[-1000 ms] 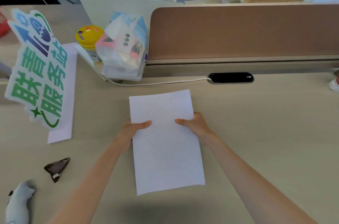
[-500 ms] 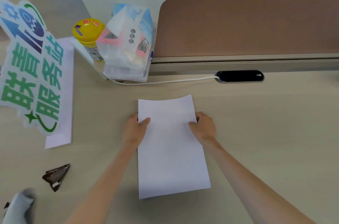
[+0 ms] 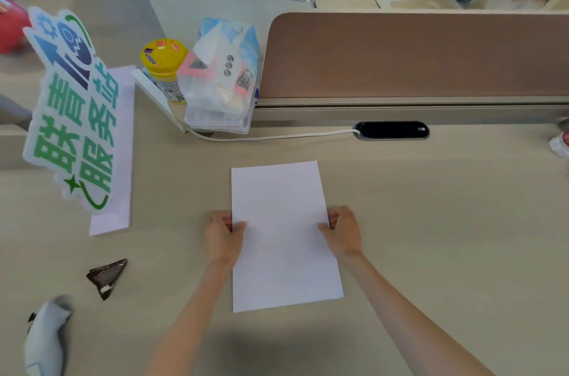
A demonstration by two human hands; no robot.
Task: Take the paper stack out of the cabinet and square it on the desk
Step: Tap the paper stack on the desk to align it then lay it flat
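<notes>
Desk (image 3: 431,221): sign (image 3: 74,110), wrapper (image 3: 106,277) left.

beige desk (image 3: 431,221), brown partition (image 3: 415,55) behind

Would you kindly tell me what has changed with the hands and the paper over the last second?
The paper stack turned from a slight tilt to nearly straight on the desk. Both hands slid from thumbs lying over the sheet to its long edges: the left hand and the right hand now press in from either side, each grip kept on the paper. The sign, the yellow jar and the cable stayed as they were.
</notes>
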